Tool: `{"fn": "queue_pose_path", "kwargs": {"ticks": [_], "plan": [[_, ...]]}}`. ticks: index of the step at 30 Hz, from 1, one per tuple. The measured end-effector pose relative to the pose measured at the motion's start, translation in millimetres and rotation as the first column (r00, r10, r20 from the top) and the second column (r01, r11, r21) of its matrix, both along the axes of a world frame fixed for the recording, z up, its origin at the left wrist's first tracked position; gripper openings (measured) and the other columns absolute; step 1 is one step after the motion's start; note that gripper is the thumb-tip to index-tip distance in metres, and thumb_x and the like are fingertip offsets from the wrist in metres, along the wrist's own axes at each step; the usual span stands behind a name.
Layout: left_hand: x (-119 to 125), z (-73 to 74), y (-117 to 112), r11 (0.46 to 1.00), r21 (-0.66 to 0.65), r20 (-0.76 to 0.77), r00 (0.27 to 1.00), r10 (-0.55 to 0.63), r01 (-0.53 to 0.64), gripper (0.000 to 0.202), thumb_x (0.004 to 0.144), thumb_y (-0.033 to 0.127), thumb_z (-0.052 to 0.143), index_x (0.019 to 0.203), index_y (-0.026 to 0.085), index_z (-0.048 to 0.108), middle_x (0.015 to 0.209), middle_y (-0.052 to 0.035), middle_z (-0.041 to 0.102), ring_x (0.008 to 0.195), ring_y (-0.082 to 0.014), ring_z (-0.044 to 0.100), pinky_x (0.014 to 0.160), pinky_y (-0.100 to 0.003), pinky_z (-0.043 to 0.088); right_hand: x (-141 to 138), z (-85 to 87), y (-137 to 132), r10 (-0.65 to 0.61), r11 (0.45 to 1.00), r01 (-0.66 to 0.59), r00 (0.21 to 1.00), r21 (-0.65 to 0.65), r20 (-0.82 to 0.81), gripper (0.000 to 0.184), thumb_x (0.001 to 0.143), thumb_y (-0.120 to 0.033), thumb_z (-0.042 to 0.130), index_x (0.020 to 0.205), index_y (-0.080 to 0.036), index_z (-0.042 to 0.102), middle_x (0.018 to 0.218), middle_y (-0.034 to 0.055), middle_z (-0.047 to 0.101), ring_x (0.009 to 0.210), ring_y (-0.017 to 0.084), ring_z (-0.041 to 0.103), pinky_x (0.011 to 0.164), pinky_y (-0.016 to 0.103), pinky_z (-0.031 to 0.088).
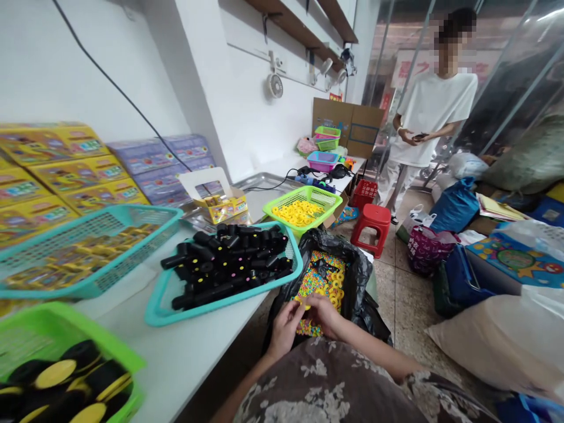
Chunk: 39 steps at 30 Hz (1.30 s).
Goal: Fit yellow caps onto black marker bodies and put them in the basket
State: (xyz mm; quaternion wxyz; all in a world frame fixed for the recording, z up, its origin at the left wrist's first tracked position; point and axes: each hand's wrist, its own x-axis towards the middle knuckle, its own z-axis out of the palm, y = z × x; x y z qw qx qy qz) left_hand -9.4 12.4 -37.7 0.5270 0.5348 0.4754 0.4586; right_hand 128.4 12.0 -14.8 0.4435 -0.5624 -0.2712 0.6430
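The curled fingers [291, 316] of the left hand and the fingers [315, 308] of the right hand pinch, almost meeting, a small yellow plastic ring [303, 302]. Just beyond the fingers lies a heap of multicoloured beads [314, 282] inside a crumpled black plastic bag [355, 267], the right hand slightly nearer.

A loose dark taupe garment [326, 382] is worn on the body, printed all over with pale cream floral sprays of irregularly spaced leaf and blossom shapes. The same print is carried onto a sleeve [434, 390] at the lower right of the view, where a darker band is seen along the fabric's edge. Beyond the fabric, the forearms are left bare, and the left hand [285, 328] and the right hand [324, 311] are uncovered.
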Motion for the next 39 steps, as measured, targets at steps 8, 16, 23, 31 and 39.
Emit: {"fn": "queue_pose_path", "kwargs": {"ticks": [8,16,23,31,39], "plan": [[6,-5.6,-1,0.924,-0.344,0.210,0.973,-0.099,0.168,0.081,0.057,0.086,0.082,0.099,0.019,0.065,0.052,0.0073,0.055,0.037,-0.0081,0.046,0.038,-0.020,0.021,-1,-6.7,1,-0.109,0.990,0.113,0.993,0.087,-0.053,0.022,0.051,-0.032,0.072,0.068,-0.020,0.066,0.051,-0.0065,0.056,0.039,0.007,0.040,0.042,0.024,0.024],[8,-6.0,-2,0.940,-0.330,0.209,0.978,-0.014,0.084,0.078,0.057,0.087,0.081,0.088,0.019,0.059,0.049,0.0093,0.049,0.037,-0.0053,0.040,0.038,-0.019,0.019,-4,-10.3,-1,-0.057,0.995,0.060,0.998,0.084,-0.037,0.036,0.054,-0.049,0.079,0.072,-0.022,0.063,0.052,-0.0064,0.056,0.041,0.009,0.043,0.043,0.025,0.026],[1,-9.3,-1,0.943,-0.317,0.241,0.970,-0.019,0.098,0.075,0.059,0.088,0.078,0.084,0.022,0.053,0.048,0.0097,0.050,0.036,-0.0071,0.043,0.036,-0.019,0.020,1,-2.7,-8,0.057,0.991,-0.048,0.996,0.128,-0.066,0.040,0.059,-0.048,0.085,0.080,-0.020,0.066,0.065,-0.0043,0.063,0.052,0.010,0.053,0.049,0.024,0.032],[-1,5.8,-2,0.932,-0.330,0.181,0.979,-0.095,0.152,0.083,0.053,0.090,0.080,0.095,0.022,0.059,0.048,0.0096,0.054,0.037,-0.0100,0.047,0.037,-0.021,0.025,4,-1.0,0,0.027,1.000,-0.026,0.997,0.013,-0.070,0.029,0.067,-0.045,0.075,0.081,-0.021,0.066,0.061,-0.0052,0.059,0.055,0.014,0.061,0.050,0.025,0.038],[0,0.6,0,0.939,-0.312,0.094,0.988,-0.123,0.146,0.078,0.051,0.086,0.083,0.084,0.018,0.064,0.052,0.0055,0.059,0.037,-0.0092,0.044,0.037,-0.024,0.026,0,-6.1,3,0.078,0.997,-0.078,0.995,-0.007,0.056,0.033,0.077,-0.053,0.071,0.074,-0.020,0.065,0.061,-0.0003,0.066,0.047,0.013,0.056,0.046,0.025,0.039]]}}
